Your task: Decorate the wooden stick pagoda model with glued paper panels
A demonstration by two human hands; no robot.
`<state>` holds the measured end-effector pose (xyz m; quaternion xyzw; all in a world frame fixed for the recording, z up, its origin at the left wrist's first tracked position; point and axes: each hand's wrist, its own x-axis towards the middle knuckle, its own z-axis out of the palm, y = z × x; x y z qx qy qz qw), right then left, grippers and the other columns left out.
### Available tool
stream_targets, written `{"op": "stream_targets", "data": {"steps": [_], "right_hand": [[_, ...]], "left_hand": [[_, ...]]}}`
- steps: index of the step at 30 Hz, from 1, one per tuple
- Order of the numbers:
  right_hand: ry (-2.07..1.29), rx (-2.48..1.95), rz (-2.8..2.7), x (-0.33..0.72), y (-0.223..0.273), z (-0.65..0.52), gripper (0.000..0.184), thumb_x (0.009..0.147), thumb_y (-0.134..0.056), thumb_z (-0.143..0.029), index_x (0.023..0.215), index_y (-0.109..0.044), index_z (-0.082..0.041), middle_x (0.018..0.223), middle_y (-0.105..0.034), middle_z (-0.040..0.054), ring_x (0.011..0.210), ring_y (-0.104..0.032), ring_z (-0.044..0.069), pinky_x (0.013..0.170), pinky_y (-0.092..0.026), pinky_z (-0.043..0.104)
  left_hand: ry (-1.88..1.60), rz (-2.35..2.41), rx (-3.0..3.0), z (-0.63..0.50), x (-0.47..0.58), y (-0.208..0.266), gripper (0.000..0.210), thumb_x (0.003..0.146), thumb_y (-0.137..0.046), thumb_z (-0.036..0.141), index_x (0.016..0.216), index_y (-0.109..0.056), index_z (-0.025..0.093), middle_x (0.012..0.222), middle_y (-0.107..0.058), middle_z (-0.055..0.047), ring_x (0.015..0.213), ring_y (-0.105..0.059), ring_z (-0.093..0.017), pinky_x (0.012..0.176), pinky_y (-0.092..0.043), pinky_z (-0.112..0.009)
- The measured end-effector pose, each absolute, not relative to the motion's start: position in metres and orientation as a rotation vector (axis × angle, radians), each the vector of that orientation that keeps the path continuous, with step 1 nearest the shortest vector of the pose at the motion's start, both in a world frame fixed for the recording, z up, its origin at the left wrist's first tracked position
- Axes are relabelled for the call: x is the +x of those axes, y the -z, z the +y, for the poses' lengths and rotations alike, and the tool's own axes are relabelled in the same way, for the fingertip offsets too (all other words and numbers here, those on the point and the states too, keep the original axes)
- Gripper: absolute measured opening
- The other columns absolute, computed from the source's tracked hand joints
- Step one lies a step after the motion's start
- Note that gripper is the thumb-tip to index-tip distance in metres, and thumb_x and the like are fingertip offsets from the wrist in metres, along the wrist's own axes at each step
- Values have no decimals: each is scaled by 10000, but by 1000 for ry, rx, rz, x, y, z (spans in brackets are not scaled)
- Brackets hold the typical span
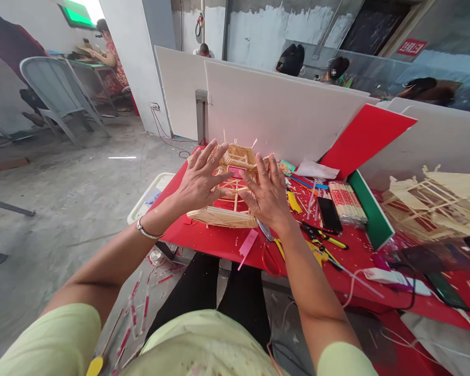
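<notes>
A model building made of thin wooden sticks (219, 216) stands on the red-covered table in front of me, with a small pink panel (236, 172) on it. My left hand (201, 180) is over its left side, fingers spread, palm down. Over its right side is my right hand (268, 196), also with its fingers apart. Neither hand grips anything; whether fingertips touch the sticks I cannot tell. Parts of the model are hidden behind both hands. Close to my right wrist lie red-handled scissors (271, 259) and a pink strip (248, 243).
To the right on the red table (215, 243) are a black phone (329, 214), a bundle of sticks (347, 201), pliers (329, 237) and a yellow cutter (293, 202). Another stick model (434, 203) stands far right. White boards (282, 115) rise behind. Several people sit beyond.
</notes>
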<state>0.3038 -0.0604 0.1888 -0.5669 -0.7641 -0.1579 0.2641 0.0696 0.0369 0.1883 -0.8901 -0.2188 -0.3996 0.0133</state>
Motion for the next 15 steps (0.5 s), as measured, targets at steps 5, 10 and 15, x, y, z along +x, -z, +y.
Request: {"op": "stream_targets", "data": {"steps": [5, 10, 15], "right_hand": [[416, -1466, -2013, 307, -193, -66, 528, 1037, -516, -607, 1521, -539, -397, 1777, -223, -23, 1662, -81, 384, 1311, -198, 687], [369, -1415, -1662, 309, -186, -87, 381, 1032, -578, -530, 1307, -728, -314, 1391, -708, 68, 1398, -582, 310, 1200, -451, 583], [118, -1337, -1410, 280, -163, -112, 281, 1037, -589, -456, 1102, -797, -278, 1064, -814, 64, 1027, -751, 252, 996, -594, 476]], "left_hand": [[1325, -674, -2753, 35, 64, -192, 525, 930, -568, 755, 1171, -771, 334, 1703, -400, -11, 1638, -202, -362, 1324, -179, -589], [1750, -783, -2453, 35, 52, -187, 176, 965, -690, 475, 987, -779, 324, 1440, -637, -21, 1478, -476, -291, 1206, -429, -516], [2074, -1066, -2403, 2, 52, -170, 129, 945, -739, 395, 899, -766, 278, 1097, -738, -25, 1032, -704, -192, 983, -574, -422]]}}
